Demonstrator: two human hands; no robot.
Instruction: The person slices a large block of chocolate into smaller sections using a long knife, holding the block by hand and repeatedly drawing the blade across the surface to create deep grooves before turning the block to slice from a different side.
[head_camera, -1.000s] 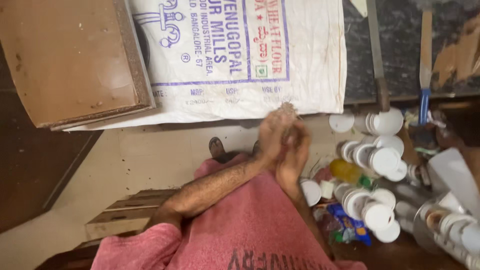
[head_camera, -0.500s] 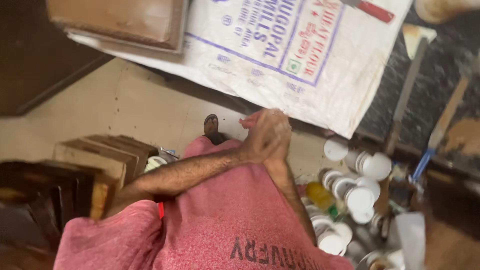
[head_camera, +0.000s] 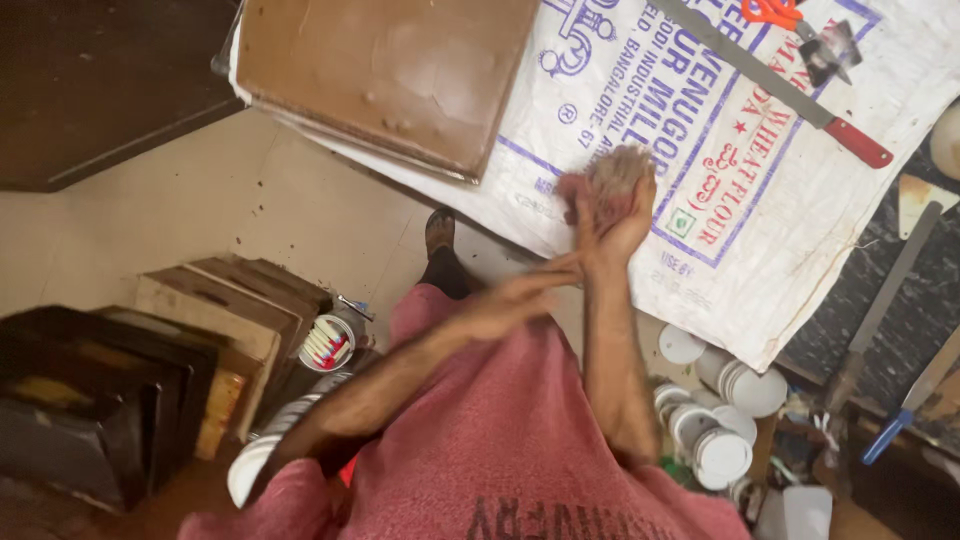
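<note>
White printed sack (head_camera: 760, 200) spread flat; brown board (head_camera: 390, 70) lying on its upper left corner. Long red-handled knife (head_camera: 770, 85) across sack top. Stacked white lids (head_camera: 715, 420) lower right. Wooden boxes (head_camera: 215, 320) left, small tub of sticks (head_camera: 327, 343) just beside.

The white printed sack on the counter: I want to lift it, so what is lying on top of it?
On the sack lie a brown slab, a long red-handled knife and orange-handled scissors. What the slab covers cannot be seen.
</note>
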